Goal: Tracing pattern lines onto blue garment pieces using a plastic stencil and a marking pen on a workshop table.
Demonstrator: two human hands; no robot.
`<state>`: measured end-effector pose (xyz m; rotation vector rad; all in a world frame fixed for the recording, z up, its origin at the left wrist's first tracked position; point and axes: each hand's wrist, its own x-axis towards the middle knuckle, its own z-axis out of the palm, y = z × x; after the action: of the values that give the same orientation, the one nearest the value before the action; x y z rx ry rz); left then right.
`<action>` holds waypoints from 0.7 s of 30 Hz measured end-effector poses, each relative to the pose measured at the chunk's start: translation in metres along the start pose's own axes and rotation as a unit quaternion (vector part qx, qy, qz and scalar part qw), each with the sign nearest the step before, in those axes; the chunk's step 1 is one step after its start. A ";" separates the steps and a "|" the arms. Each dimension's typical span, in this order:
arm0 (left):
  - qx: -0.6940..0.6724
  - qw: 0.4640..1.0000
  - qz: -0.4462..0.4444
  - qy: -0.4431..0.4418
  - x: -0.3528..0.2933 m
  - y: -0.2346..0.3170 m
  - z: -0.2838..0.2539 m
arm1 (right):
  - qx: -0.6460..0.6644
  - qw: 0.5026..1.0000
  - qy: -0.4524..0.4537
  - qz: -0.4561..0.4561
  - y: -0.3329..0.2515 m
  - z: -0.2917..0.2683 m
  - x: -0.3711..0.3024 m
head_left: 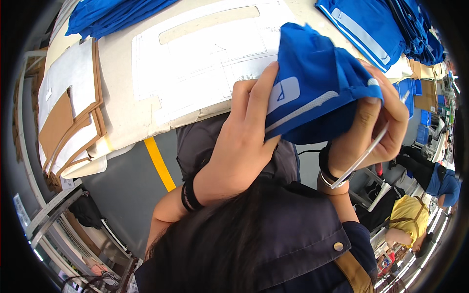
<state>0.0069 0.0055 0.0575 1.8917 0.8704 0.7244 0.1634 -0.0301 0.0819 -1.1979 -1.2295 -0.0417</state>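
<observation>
A blue fabric piece [312, 73] with a pale rounded patch and a silvery strip is held up in front of me, bunched and folded. My left hand [239, 134] grips its left edge, with the fingers behind and along the cloth. My right hand [373, 124] pinches the right edge of the same cloth between thumb and fingers. A thin pale stick-like tool [364, 156] slants through the right hand, from near the wrist to beyond the fingers. Its kind cannot be made out.
A white paper pattern [195, 63] lies on the pale table [119, 97]. Brown cardboard templates [66, 117] sit at the left. Blue cloth stacks [105, 17] and blue printed pieces [364, 36] lie at the far side. People [410, 215] are at the right.
</observation>
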 end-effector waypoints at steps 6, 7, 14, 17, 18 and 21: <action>0.114 0.988 -0.009 0.108 0.012 -0.004 0.005 | -0.204 0.971 0.114 -0.046 -0.012 -0.023 0.003; 0.111 0.988 -0.009 0.108 0.014 -0.001 0.005 | -0.179 0.976 0.103 -0.064 -0.009 -0.036 -0.002; 0.038 0.976 0.180 0.119 0.023 0.001 0.007 | -0.166 0.984 -0.047 -0.049 -0.019 -0.041 0.004; 0.001 0.958 0.260 0.119 0.030 -0.005 0.001 | -0.108 0.986 -0.111 -0.060 -0.014 -0.031 0.006; -0.004 0.946 0.306 0.108 0.036 -0.006 -0.002 | -0.099 0.984 -0.135 -0.068 -0.014 -0.033 0.011; -0.023 0.933 0.353 0.066 0.037 -0.007 -0.018 | -0.010 0.989 -0.142 -0.041 -0.010 -0.036 0.017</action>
<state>0.0125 0.0468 0.0639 2.1353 0.2145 1.2969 0.1886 -0.0511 0.1062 -1.1977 -1.5304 0.0576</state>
